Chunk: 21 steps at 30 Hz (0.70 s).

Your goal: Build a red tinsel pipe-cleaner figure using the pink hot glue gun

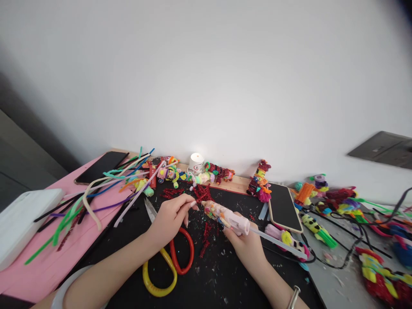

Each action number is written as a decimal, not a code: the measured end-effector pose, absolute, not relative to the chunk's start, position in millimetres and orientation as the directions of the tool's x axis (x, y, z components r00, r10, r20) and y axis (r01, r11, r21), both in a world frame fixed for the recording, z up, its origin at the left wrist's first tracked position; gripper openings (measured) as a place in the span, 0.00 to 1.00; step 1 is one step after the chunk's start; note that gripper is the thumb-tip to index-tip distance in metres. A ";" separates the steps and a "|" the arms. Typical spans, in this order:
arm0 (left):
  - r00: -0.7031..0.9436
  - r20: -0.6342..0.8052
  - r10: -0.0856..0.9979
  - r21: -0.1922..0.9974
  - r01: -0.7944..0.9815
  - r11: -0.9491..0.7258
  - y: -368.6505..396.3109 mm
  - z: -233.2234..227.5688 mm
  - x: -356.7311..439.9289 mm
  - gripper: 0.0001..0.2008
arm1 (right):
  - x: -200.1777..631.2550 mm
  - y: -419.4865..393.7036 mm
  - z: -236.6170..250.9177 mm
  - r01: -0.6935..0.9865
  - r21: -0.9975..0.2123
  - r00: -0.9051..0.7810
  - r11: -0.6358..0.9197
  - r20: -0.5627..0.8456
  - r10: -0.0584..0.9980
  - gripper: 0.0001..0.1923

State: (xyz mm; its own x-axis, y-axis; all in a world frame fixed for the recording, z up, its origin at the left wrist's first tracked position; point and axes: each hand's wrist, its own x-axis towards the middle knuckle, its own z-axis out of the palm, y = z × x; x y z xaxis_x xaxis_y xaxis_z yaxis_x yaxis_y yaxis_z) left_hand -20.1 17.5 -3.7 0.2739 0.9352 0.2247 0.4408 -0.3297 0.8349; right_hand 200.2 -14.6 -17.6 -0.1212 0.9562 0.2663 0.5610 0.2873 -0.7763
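Note:
My right hand (247,241) is wrapped round a pale pink glue gun (240,223) with a patterned front part. A translucent glue stick (277,241) juts out of its back end. The nozzle points left, close to the fingertips of my left hand (172,214). Those fingers are pinched together, and whatever they hold is too small to make out. Under my left wrist lie scissors (189,257) with one red and one yellow handle, their blades partly hidden by the hand. Short pieces of red tinsel pipe cleaner (206,235) lie between my hands on the black mat (222,274).
Colourful pipe cleaners (96,189) spread over pink paper at left, near a dark phone (99,167) and a white box (28,223). A paper cup (196,163) and small pipe-cleaner figures (259,182) line the wall. Another phone (285,207), cables and more figures (318,230) are at right.

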 end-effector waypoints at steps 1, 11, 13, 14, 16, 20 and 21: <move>0.275 0.224 0.935 0.835 0.440 -0.329 17.5 -3.7 -20.0 0.11 | 200.1 -14.4 -17.2 0.562 -0.775 -0.119 0.289 0.270 0.956 0.04; 0.296 0.231 0.927 0.834 0.431 -0.345 16.4 -3.5 -17.6 0.10 | 198.7 -14.9 -14.6 0.540 -0.776 -0.146 0.326 0.295 0.944 0.04; 0.295 0.232 0.927 0.833 0.431 -0.346 16.2 -3.6 -18.2 0.10 | 198.9 -15.3 -15.1 0.538 -0.778 -0.148 0.326 0.293 0.945 0.04; 0.293 0.233 0.927 0.832 0.433 -0.346 16.2 -3.6 -18.6 0.11 | 199.1 -15.4 -15.4 0.535 -0.780 -0.147 0.324 0.292 0.945 0.04; 0.286 0.236 0.929 0.831 0.437 -0.345 16.4 -3.4 -19.3 0.11 | 199.5 -15.3 -16.0 0.531 -0.785 -0.141 0.320 0.291 0.946 0.03; 0.278 0.233 0.932 0.835 0.434 -0.338 17.1 -3.0 -19.7 0.11 | 199.9 -14.3 -16.4 0.538 -0.781 -0.127 0.316 0.296 0.947 0.03; 0.276 0.232 0.933 0.835 0.435 -0.337 17.3 -3.0 -19.6 0.11 | 200.0 -14.0 -16.5 0.545 -0.776 -0.126 0.316 0.297 0.947 0.03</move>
